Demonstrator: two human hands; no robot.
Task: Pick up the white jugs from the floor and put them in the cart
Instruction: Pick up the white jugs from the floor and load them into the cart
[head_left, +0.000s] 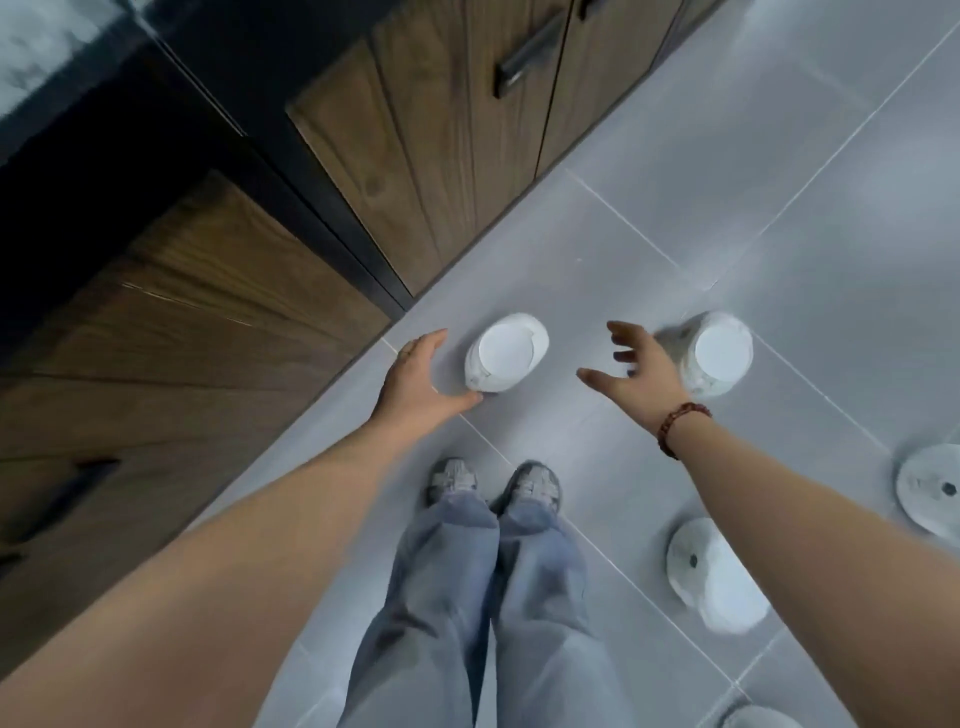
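Reaching step; my left hand (415, 379), spread and empty, is just beside the left jug (506, 358) on the floor (779, 208); my right hand (639, 374), likewise, by the right jug (719, 353); next, grip both.

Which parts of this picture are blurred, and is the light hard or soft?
Head view: the right hand and the round white jug beside it are smeared by motion; the other white jug, near the left hand, is sharper. Head view: light is soft, shadows on the grey tiled floor faint; the brown wooden cabinets lean from the wide lens.
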